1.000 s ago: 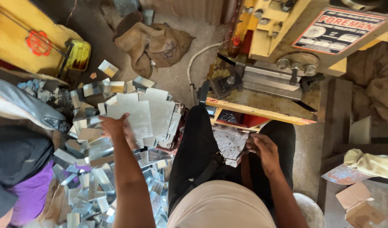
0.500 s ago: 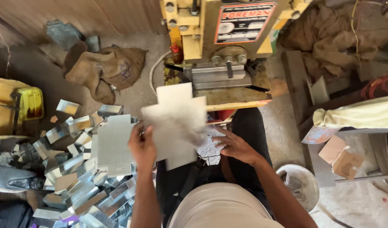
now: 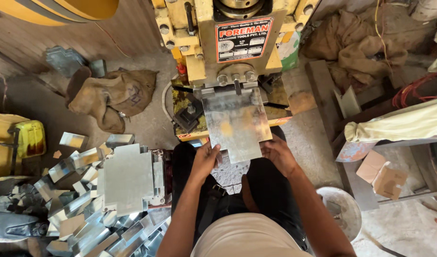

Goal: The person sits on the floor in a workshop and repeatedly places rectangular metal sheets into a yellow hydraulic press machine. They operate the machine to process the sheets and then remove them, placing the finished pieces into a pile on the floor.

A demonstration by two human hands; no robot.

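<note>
A flat shiny metal sheet (image 3: 235,123) with notched corners lies on the bed of a yellow press machine (image 3: 228,43), its far edge under the press head. My left hand (image 3: 206,159) grips the sheet's near left corner. My right hand (image 3: 278,153) grips its near right corner. Both arms reach forward over my lap, which is clad in dark trousers.
To my left a stack of flat metal sheets (image 3: 128,178) rests on a heap of bent metal pieces (image 3: 85,223). A burlap sack (image 3: 111,97) lies on the floor behind them. On the right stand a white bucket (image 3: 344,212), cardboard scraps (image 3: 382,176) and a cloth-covered bench (image 3: 404,126).
The sheet, held up in both hands half a second ago, now lies on the press bed. A second ago my left hand reached over the stack on the left.
</note>
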